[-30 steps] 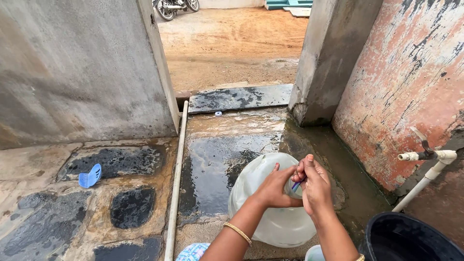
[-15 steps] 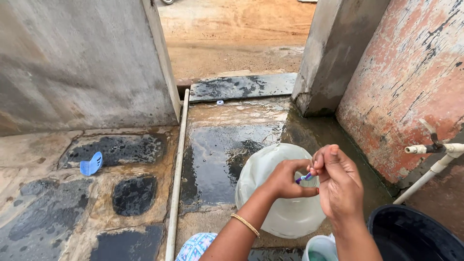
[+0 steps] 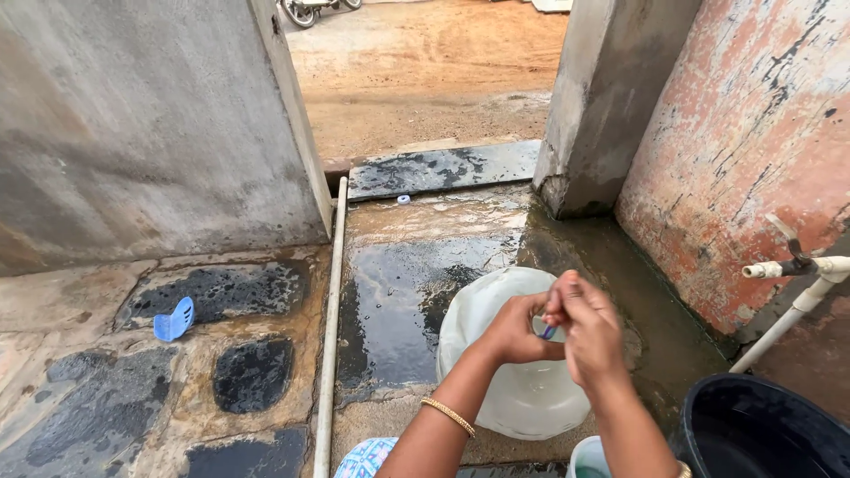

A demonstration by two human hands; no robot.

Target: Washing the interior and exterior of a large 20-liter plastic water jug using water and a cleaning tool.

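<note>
Together, left hand [image 3: 513, 329] and right hand [image 3: 589, 327] pinch a small blue piece [image 3: 549, 332] between their fingers above the white container [image 3: 513, 398] on the wet floor [image 3: 398, 292]

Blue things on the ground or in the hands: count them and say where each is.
2, maybe more hidden. A blue scoop-like piece lies on the wet stone at left. A small blue thing is pinched between the left hand and right hand, above the white jug.
</note>
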